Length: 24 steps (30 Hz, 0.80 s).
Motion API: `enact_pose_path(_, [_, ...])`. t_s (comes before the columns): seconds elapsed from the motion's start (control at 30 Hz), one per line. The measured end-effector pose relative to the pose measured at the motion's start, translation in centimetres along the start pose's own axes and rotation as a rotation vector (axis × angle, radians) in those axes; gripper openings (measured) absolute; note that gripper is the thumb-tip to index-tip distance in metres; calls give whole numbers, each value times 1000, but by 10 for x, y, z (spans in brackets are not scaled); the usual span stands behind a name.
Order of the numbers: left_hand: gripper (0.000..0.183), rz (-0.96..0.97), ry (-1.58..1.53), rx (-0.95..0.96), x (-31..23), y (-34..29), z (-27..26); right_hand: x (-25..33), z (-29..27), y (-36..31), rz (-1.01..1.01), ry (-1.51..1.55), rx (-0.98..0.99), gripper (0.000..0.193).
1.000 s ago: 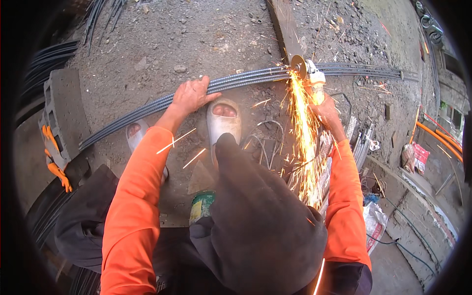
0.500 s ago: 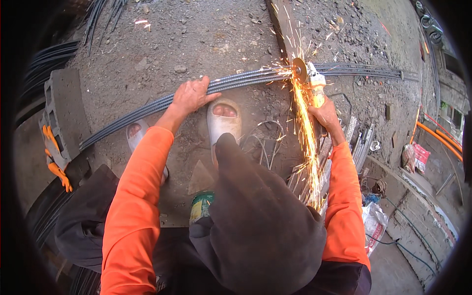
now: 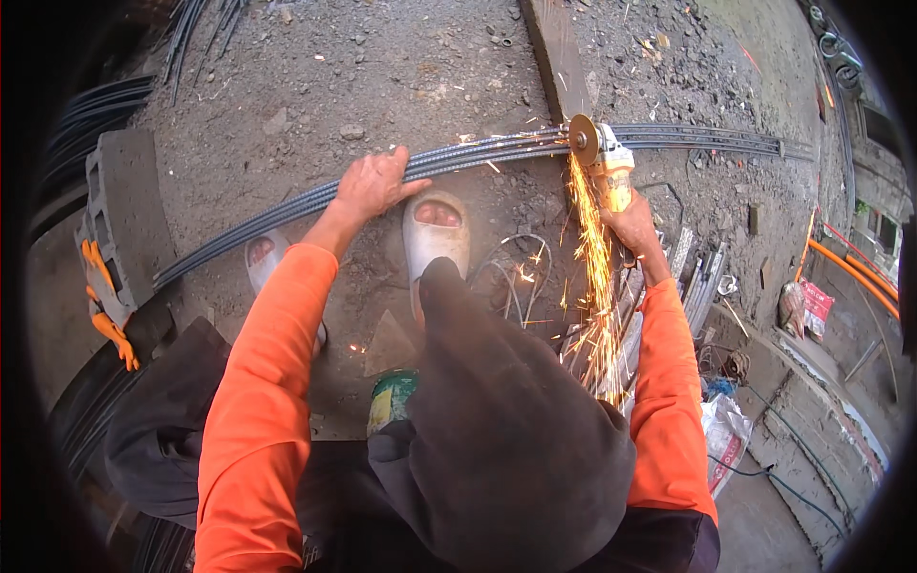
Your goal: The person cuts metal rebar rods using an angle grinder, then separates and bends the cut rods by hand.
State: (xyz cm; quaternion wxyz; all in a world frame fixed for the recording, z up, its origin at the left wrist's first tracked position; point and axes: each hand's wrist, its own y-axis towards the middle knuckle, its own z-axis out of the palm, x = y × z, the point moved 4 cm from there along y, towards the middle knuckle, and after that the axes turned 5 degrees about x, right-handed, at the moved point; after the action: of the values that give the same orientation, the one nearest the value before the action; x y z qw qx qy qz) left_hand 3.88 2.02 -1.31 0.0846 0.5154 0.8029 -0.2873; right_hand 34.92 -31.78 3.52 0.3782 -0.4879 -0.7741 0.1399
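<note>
A bundle of steel rebar point(image 3: 277, 218) runs in a curve across the view, over a dark beam point(image 3: 558, 59) lying on the ground. My left hand point(image 3: 373, 183) is closed around the bundle, left of the cut. In my right hand point(image 3: 632, 225) is a yellow and white angle grinder point(image 3: 611, 172), its disc point(image 3: 584, 139) against the bars where they cross the beam. Orange sparks point(image 3: 594, 277) stream down from the disc toward me. The right fingers are partly hidden by the grinder's body.
The rebar's left end lies by a hollow concrete block point(image 3: 129, 210) with orange gloves point(image 3: 113, 334). My sandalled foot point(image 3: 436, 229) stands just below the bars. Near it are a green tin point(image 3: 392, 399) and a cable loop point(image 3: 521, 277). Metal lengths point(image 3: 705, 285) lie below the grinder.
The spray of sparks has shrunk around the disc, and the stream below looks thinner. The grinder is tilted slightly differently. Both hands keep nearly the same place.
</note>
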Motion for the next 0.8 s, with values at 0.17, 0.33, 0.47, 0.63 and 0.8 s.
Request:
enact_pose_path(0.17, [60,-13,2,8,5,-5,-1,20,3,-9,19,29,29,53])
enact_pose_path(0.33, [60,10,5,-11,-1,-1,-1,2,4,-9,-32,173,29,48])
enact_pose_path(0.47, [61,-12,-12,20,3,-6,-5,19,6,-13,9,9,44,47])
enact_pose_path(0.63, [60,-9,-7,22,-1,-2,-2,7,5,-14,-39,151,10,48])
enact_pose_path(0.8, [60,-12,4,16,0,-3,-2,12,5,-17,-24,16,-25,49])
